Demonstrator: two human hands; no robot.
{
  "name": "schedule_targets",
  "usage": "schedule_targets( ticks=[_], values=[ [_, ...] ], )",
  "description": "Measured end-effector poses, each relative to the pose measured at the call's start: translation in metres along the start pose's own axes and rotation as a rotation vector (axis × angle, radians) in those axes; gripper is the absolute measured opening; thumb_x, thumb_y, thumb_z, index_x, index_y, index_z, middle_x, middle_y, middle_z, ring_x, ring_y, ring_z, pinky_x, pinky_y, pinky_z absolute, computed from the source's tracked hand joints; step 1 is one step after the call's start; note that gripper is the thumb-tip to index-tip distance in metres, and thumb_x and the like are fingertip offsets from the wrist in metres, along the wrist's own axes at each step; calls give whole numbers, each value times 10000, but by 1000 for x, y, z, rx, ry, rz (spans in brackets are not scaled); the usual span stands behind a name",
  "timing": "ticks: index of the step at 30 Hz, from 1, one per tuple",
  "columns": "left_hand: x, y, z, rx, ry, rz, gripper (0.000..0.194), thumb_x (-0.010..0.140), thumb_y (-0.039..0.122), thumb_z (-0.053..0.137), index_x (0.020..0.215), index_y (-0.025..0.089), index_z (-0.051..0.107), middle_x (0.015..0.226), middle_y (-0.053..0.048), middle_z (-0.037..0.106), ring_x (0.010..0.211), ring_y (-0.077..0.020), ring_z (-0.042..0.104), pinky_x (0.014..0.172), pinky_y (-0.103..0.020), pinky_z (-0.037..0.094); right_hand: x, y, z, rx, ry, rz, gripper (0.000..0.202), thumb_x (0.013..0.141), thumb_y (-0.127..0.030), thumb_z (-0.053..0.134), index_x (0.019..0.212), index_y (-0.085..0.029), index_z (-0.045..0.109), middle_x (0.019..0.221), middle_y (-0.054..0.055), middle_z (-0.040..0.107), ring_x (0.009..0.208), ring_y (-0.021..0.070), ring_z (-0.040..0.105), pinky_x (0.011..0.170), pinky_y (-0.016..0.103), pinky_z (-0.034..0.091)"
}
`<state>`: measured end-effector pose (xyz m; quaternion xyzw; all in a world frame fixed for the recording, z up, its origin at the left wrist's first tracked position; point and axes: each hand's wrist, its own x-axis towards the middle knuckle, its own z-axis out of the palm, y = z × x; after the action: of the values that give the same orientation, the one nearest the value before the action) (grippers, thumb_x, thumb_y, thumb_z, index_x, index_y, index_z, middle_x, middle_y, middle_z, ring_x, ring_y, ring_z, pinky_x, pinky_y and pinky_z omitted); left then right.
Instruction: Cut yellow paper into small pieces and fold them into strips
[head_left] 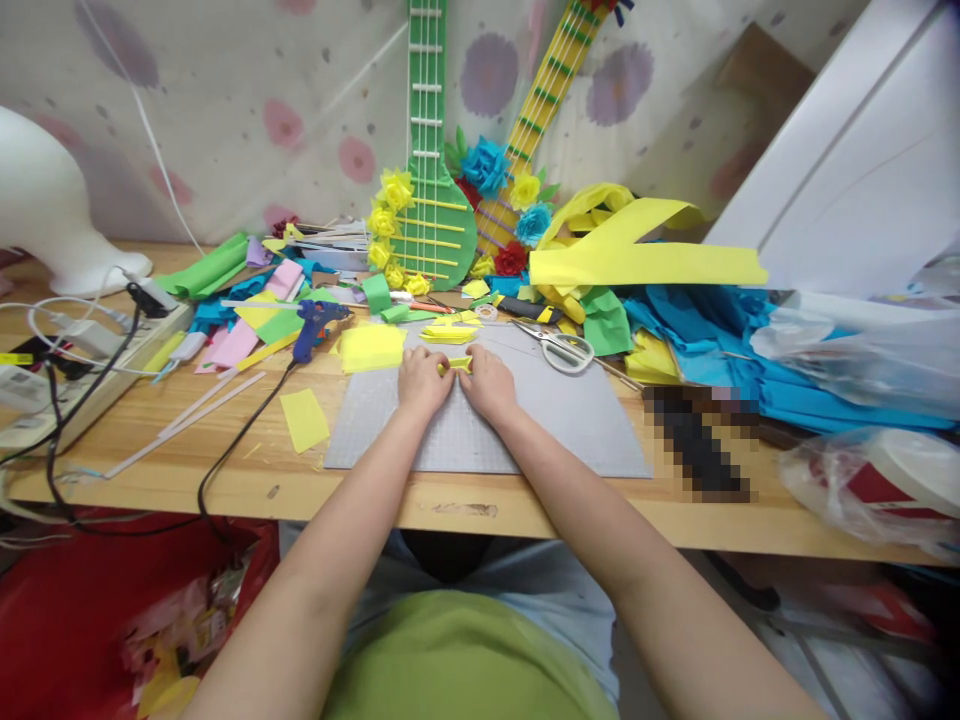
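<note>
Both hands meet over the grey cutting mat. Between them is a small folded strip of yellow crepe paper. My left hand is closed on its left end, and my right hand pinches the right end. Just beyond the fingers lie several folded yellow paper pieces. A stack of yellow paper sheets sits left of my left hand, partly over the mat. White-handled scissors rest on the mat to the right of my right hand.
A blue glue gun with a black cord stands on the left, near a single yellow sheet and a power strip. Behind, a green paper guitar leans on the wall. Blue crepe paper and a plastic-wrapped tub are right.
</note>
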<state>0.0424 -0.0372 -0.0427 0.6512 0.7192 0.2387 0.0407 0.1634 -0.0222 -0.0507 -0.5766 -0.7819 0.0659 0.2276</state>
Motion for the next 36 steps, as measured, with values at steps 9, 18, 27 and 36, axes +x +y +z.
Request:
schedule_targets(
  ticks=[9, 18, 27, 36],
  values=[
    [1, -9, 4, -90, -10, 16, 130, 757, 261, 545, 786, 237, 669, 876, -60, 567, 936, -225, 450, 858, -333, 381, 0, 6, 3, 54, 27, 14, 330, 802, -113, 323, 1094, -154, 471, 986, 106, 578, 881, 211, 522, 750, 308, 391],
    [3, -16, -2, -178, 34, -12, 263, 704, 58, 473, 804, 235, 639, 864, -34, 581, 903, -182, 487, 855, -301, 395, 0, 6, 2, 77, 26, 40, 328, 814, -104, 312, 1094, -162, 472, 1023, 107, 538, 890, 201, 511, 746, 301, 396],
    [13, -9, 2, -28, 23, -96, 253, 768, 450, 527, 887, 252, 629, 1042, -71, 568, 1058, -262, 430, 887, -378, 335, 0, 7, 1, 47, -25, 34, 292, 831, -136, 354, 1048, -192, 540, 1030, 101, 500, 879, 195, 510, 722, 296, 399],
    [11, -12, 0, -44, -23, -62, 151, 744, 368, 593, 829, 245, 617, 1031, -41, 590, 1034, -232, 455, 880, -355, 332, 2, 7, 3, 56, -24, 39, 239, 841, -197, 385, 997, -183, 565, 1016, 99, 505, 879, 192, 518, 724, 291, 404]
  ],
)
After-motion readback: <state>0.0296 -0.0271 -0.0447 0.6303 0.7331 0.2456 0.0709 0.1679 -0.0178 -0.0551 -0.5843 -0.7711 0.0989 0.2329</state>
